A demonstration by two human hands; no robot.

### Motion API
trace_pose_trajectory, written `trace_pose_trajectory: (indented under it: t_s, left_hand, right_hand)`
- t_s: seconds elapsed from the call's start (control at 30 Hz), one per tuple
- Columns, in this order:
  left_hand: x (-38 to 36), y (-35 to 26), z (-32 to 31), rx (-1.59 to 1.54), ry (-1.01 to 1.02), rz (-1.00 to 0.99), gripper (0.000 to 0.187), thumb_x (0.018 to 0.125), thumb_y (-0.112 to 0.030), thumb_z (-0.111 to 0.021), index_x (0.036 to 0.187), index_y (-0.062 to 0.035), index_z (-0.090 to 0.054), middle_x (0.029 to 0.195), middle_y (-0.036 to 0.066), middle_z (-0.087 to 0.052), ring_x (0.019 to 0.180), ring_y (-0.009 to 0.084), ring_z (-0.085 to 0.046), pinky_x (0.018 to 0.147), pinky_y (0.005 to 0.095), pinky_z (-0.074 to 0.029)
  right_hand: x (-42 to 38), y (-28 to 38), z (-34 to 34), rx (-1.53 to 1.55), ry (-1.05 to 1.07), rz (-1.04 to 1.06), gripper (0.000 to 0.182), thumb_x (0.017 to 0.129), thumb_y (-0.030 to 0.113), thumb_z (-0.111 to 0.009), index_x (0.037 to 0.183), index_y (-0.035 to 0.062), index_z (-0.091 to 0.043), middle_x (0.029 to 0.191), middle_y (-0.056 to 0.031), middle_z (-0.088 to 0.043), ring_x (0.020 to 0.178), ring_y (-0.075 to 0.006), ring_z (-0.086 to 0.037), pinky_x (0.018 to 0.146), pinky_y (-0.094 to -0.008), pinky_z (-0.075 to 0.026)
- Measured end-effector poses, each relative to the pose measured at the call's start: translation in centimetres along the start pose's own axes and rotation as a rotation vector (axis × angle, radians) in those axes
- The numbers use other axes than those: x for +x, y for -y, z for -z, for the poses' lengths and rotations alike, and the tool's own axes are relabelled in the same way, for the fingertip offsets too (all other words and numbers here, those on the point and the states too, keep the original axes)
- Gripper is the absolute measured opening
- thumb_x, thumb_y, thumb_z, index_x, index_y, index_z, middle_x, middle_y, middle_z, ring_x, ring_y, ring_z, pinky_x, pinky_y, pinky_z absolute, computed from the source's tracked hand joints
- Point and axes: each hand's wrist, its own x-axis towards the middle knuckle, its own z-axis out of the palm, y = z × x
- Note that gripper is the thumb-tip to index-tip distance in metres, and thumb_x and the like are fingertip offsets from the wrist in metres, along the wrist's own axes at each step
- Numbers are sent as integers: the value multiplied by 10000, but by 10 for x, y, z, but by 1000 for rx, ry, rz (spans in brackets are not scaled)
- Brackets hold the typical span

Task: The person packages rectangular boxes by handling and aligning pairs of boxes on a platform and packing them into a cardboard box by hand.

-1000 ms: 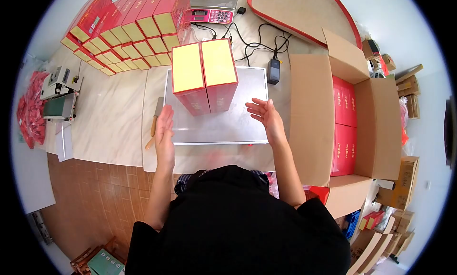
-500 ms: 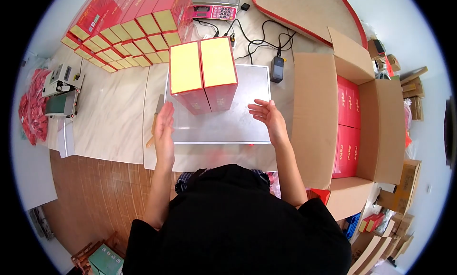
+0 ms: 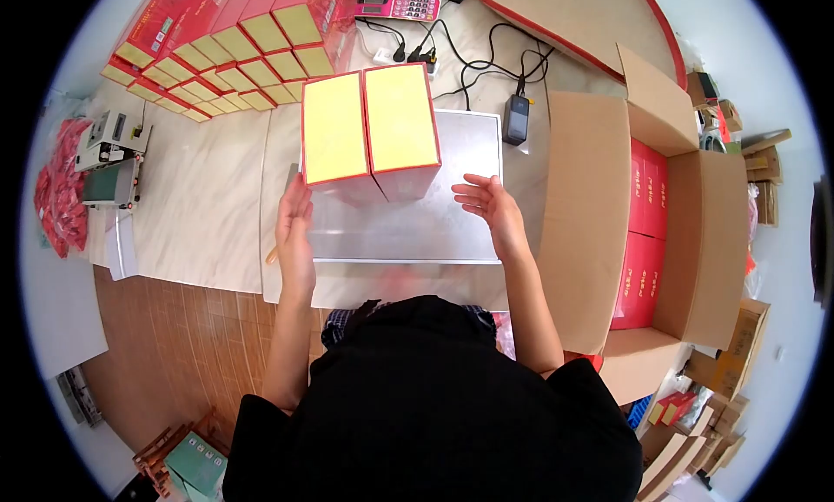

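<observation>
Red boxes (image 3: pixel 384 135), two with yellow ends facing up, are standing side by side on a metal tray (image 3: pixel 400 239). The left hand (image 3: pixel 295 228) is hovering by their near left corner, fingers extended, empty; contact is hard to tell. The right hand (image 3: pixel 497 213) is hovering apart on their right, fingers loosely spread, also empty. A carton (image 3: pixel 586 224) is sitting further right, holding packed boxes (image 3: pixel 643 211).

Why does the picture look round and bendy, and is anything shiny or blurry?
Head view: black corners and the bowed edges of the cardboard carton suggest a very wide lens; head view: pale sheen on the metal tray; head view: left hand and right hand look fairly clear.
</observation>
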Motion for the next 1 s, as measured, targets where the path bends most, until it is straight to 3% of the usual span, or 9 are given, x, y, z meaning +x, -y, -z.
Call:
trace_pose_trajectory:
  t_s: [0.4,0.57,0.7,0.83,1.0]
  left_hand:
    - [47,6,-17,-13,-112,22,443,989,-196,-336,1366,30,-392,1358,117,-460,1249,189,-435,1056,302,-322]
    - [64,24,-13,-82,-54,35,504,999,-302,-384,1397,3,-343,1315,112,-484,1179,163,-493,985,295,-405]
    - [79,54,3,-142,16,27,520,995,-309,-384,1415,-14,-303,1307,110,-489,1148,170,-528,933,303,-463]
    - [82,56,7,-443,136,205,500,987,-336,-401,1381,-34,-342,1290,116,-503,1105,204,-572,864,328,-526]
    - [95,118,24,-786,226,400,466,981,-351,-418,1329,-41,-409,1259,127,-536,1094,213,-584,846,363,-550]
  right_hand:
    - [41,1,-12,10,-53,91,475,1018,361,-303,1194,-17,-528,1072,-140,-643,974,-203,-608,866,-335,-461]
    - [60,0,-30,-37,-67,182,448,1018,349,-334,1208,-13,-518,1116,-122,-620,980,-189,-596,870,-327,-456]
    - [72,4,-44,-26,-85,244,412,1013,341,-370,1202,11,-531,1152,-118,-606,1023,-187,-568,876,-323,-452]
    - [87,3,-58,-52,-86,278,403,1011,336,-379,1205,17,-529,1211,-99,-576,1110,-192,-525,927,-331,-427]
    - [98,-3,-73,110,-31,214,406,1015,326,-368,1239,26,-524,1224,-83,-562,1155,-176,-492,992,-318,-366]
